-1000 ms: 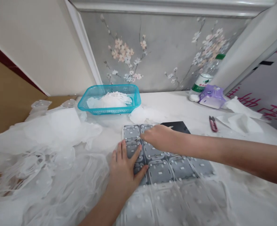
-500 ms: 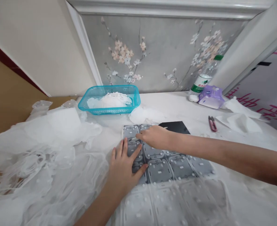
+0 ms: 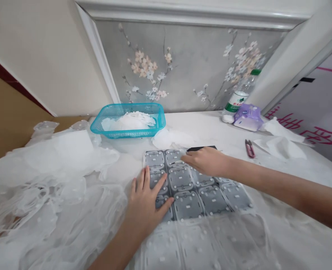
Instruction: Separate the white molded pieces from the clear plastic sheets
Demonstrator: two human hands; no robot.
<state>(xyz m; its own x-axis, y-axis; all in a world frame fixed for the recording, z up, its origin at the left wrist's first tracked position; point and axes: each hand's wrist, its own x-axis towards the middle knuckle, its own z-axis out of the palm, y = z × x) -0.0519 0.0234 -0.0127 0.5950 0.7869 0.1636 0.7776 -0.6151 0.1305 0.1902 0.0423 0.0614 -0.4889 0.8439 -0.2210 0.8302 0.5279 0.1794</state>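
Observation:
A translucent molded sheet with rows of rounded rectangular panels lies before me, its far part over a black board. My left hand rests flat on the sheet's left side, fingers spread. Near the sheet's far edge, my right hand is closed around a slim pen-like tool with a narrow dark tip. That tip touches or hovers just over a panel in the far row; I cannot tell which. The right hand and forearm hide part of the sheet and board.
At the back stands a blue plastic basket with white pieces inside. Translucent scraps are heaped on the left. To the right lie small red-handled snips, a purple wipes pack, a water bottle and crumpled white paper.
My right hand has moved right along the far row, carrying the tool from the first panel to the second. My left hand stays on the sheet. The view has shifted slightly.

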